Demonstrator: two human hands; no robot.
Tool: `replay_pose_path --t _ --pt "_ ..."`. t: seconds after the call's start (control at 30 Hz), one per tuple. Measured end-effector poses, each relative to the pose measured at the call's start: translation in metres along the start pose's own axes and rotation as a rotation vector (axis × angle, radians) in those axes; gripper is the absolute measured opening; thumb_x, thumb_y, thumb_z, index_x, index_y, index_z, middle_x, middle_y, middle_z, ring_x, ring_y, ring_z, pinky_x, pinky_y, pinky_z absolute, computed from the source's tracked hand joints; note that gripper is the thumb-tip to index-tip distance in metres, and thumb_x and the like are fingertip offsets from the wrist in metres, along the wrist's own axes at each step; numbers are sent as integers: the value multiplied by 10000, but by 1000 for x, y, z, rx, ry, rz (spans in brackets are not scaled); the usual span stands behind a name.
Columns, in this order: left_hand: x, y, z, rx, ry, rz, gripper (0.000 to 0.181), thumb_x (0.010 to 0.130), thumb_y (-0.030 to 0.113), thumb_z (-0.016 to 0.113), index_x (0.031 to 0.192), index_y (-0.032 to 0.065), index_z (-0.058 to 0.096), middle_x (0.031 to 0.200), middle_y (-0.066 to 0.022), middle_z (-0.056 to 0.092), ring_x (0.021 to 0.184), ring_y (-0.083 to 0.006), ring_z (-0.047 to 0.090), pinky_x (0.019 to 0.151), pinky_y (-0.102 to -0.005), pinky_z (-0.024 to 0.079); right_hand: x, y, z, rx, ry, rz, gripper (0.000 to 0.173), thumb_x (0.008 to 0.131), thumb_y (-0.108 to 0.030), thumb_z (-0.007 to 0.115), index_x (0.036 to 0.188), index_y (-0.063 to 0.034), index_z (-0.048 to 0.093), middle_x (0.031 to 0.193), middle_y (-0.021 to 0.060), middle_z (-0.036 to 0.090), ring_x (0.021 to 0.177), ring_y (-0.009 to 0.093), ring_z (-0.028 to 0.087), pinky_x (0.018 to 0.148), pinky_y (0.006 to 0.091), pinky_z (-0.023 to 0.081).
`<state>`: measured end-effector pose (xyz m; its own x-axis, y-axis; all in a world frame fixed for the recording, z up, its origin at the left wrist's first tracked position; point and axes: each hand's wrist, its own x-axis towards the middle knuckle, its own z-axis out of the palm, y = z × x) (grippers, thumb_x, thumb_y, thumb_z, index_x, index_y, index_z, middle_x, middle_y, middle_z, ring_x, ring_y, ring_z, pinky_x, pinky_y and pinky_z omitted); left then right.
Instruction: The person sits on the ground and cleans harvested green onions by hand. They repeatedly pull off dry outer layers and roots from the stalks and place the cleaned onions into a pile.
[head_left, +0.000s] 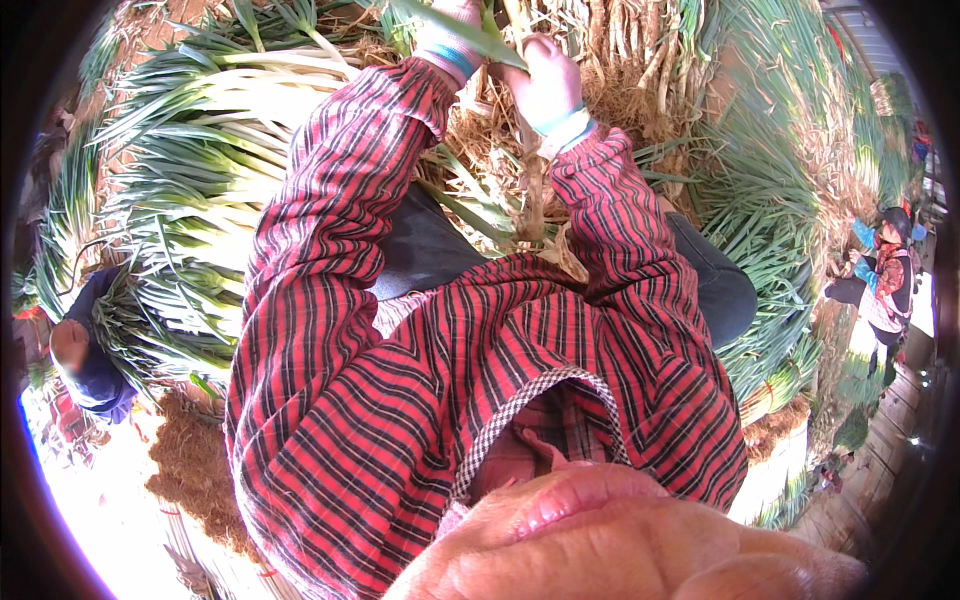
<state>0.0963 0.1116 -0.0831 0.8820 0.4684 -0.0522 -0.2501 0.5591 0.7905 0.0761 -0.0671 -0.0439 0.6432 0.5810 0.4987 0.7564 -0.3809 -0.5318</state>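
My left hand (452, 45), in a pinkish glove with a blue-and-white cuff, reaches the top edge, which cuts off part of it. A green leaf lies across it, and its grip is hidden. Just to its right my right hand (551, 84), gloved alike, is curled around a green onion stalk (514, 19) near the leaf's end. Beneath the hands lie dry roots and loose leaves. Beyond my right hand is a pile of unpeeled green onions (637, 67) with brown roots. Peeled green onions (262, 112) with white stems are heaped beside my left arm.
More green onions (780, 135) spread along the right side. A person (885, 277) sits at the far right among them. At the left edge another person's dark sleeve (105, 375) and hand (70, 343) show. Bundles tied with red bands (171, 513) lie at the lower left.
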Motion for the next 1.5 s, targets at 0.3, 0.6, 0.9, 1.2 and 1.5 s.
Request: replay_pose_path --t 0.3,0.6,0.9,1.2,1.5 --pt "-7 32 4 -212 -75 -18 198 997 214 503 963 34 576 797 -87 604 699 -230 600 680 -328 534 -53 -8 -23 -161 -614 -232 266 803 -232 713 943 -47 583 921 114 571 711 329 638 646 407 538" --pt "-1 97 -5 -102 217 363 203 987 231 552 921 43 588 747 -23 564 579 -106 507 504 -234 427 -224 157 -6 -404 -1235 379 329 831 -197 670 1111 -28 642 990 204 676 910 364 662 796 430 536" --pt "9 121 -46 -193 69 296 278 1016 292 500 955 30 567 662 19 464 556 -79 433 485 -215 358 -272 187 -60 -378 -1739 671 389 817 -172 667 1190 -62 649 1148 172 661 1054 317 635 907 385 509" --pt "14 116 -43 -307 -4 262 245 1004 268 525 936 34 553 713 -6 480 588 -88 447 511 -216 397 -152 74 -43 307 -535 579 493 819 -367 728 1142 -4 647 985 149 696 897 252 661 823 362 505" --pt "17 112 -29 8 239 284 239 973 258 499 780 120 470 594 7 410 499 -132 401 474 -279 354 -109 -30 -13 524 -330 623 313 862 -237 695 1056 -2 624 790 64 620 682 127 552 616 274 444"
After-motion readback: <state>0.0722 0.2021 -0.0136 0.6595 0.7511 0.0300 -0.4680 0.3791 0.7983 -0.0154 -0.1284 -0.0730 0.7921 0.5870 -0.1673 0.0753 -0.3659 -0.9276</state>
